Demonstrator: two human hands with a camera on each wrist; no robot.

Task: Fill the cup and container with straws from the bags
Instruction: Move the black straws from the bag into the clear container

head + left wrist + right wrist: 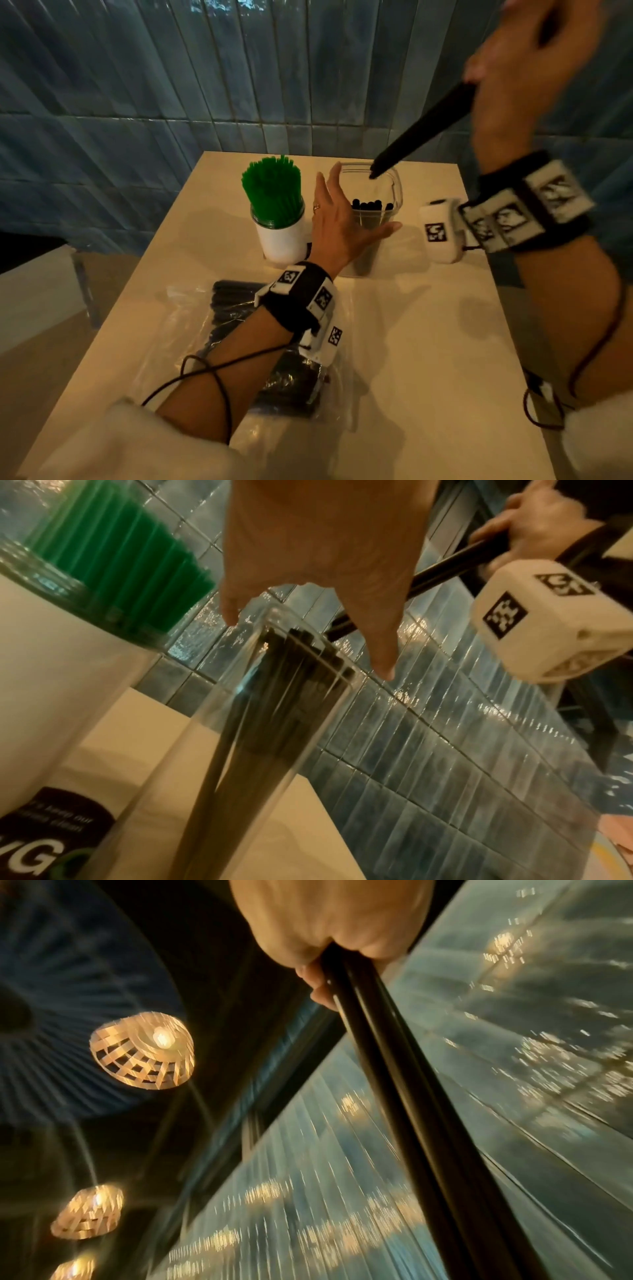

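Observation:
A white cup (282, 241) packed with green straws (274, 190) stands at the back of the table. Right of it is a tall clear container (394, 192) with several black straws (371, 205) leaning inside. My left hand (342, 219) is open, fingers straight, against the container's near left side; in the left wrist view its fingers (380, 653) reach past the container's rim (308, 647). My right hand (513, 68), raised at the upper right, grips a bundle of black straws (424, 128) whose lower tips hang over the container's mouth. The right wrist view shows that bundle (411, 1096) running down from my fist.
A clear plastic bag of black straws (233, 308) lies on the near left of the cream table (411, 342), partly under my left forearm. A blue tiled wall (171, 85) stands behind the table. Woven lamps (142, 1050) hang overhead.

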